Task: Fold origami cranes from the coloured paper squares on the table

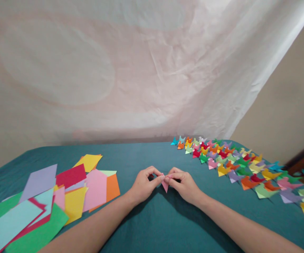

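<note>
Between my two hands, just above the middle of the table, is a small folded piece of pink paper (165, 187), its pointed end hanging downward. My left hand (147, 182) pinches its upper left side between thumb and forefinger. From the other side, the thumb and fingers of my right hand (183, 182) close on its upper right part. The fingertips nearly meet and cover much of the upper folds, so the full shape of the paper is hidden.
Loose coloured sheets, among them a pink sheet (95, 189) and a lavender sheet (39, 181), overlap at the left. Rows of small folded paper birds (223, 170) stand along the right. A teal cloth (131, 154) covers the table; a pale curtain (131, 70) hangs behind.
</note>
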`<move>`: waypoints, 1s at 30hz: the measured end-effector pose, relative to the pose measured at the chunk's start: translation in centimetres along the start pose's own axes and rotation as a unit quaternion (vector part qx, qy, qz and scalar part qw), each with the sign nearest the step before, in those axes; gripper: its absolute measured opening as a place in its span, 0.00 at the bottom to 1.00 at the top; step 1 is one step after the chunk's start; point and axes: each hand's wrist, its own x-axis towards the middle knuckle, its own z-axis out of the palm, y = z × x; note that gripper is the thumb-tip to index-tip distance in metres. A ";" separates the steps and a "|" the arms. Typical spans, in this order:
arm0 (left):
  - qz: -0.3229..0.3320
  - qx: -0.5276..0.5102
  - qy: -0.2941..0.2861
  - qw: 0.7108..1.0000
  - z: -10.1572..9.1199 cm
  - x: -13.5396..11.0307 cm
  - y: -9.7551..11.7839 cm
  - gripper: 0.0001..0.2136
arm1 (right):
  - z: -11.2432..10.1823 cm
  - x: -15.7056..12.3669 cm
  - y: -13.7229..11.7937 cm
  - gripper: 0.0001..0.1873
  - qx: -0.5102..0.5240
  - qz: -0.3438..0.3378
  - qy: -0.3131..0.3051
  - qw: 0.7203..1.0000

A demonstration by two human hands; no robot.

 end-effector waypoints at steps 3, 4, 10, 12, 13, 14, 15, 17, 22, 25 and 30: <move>-0.005 -0.009 0.000 1.000 0.1 0.0 0.2 0.08 | 0.0 0.0 -0.1 0.16 -0.003 0.001 0.007 1.000; -0.007 -0.011 0.000 1.000 0.1 0.0 0.3 0.08 | 0.1 0.0 -0.2 0.16 -0.004 0.000 0.010 1.000; -0.013 0.004 0.002 1.000 0.3 -0.1 0.0 0.08 | 0.2 -0.1 -0.5 0.17 -0.009 -0.004 0.012 1.000; -0.014 0.011 0.002 1.000 0.4 0.0 -0.1 0.08 | 0.3 -0.1 -0.5 0.17 -0.014 -0.007 0.010 1.000; -0.015 0.013 0.000 1.000 0.4 0.0 -0.1 0.08 | 0.3 -0.2 -0.4 0.17 -0.016 -0.008 0.010 1.000; -0.017 0.015 -0.001 1.000 0.5 0.0 -0.1 0.07 | 0.3 -0.2 -0.4 0.17 -0.018 -0.009 0.011 1.000; -0.020 0.017 -0.001 1.000 0.5 -0.1 0.0 0.07 | 0.3 -0.2 -0.3 0.17 -0.019 -0.009 0.012 1.000; -0.030 0.024 0.001 0.999 0.5 -0.1 0.2 0.07 | 0.3 -0.2 -0.2 0.17 -0.019 -0.010 0.015 1.000; -0.033 0.042 -0.001 0.999 0.6 -0.3 0.6 0.08 | 0.2 0.0 -0.2 0.17 -0.014 -0.013 0.019 1.000; -0.017 0.064 0.000 0.998 0.7 -0.4 0.3 0.09 | 0.2 0.0 -0.2 0.16 -0.018 -0.013 0.024 0.999; 0.006 0.103 -0.001 0.995 0.7 -0.4 0.1 0.09 | 0.3 -0.3 -0.2 0.17 -0.035 -0.019 0.031 0.999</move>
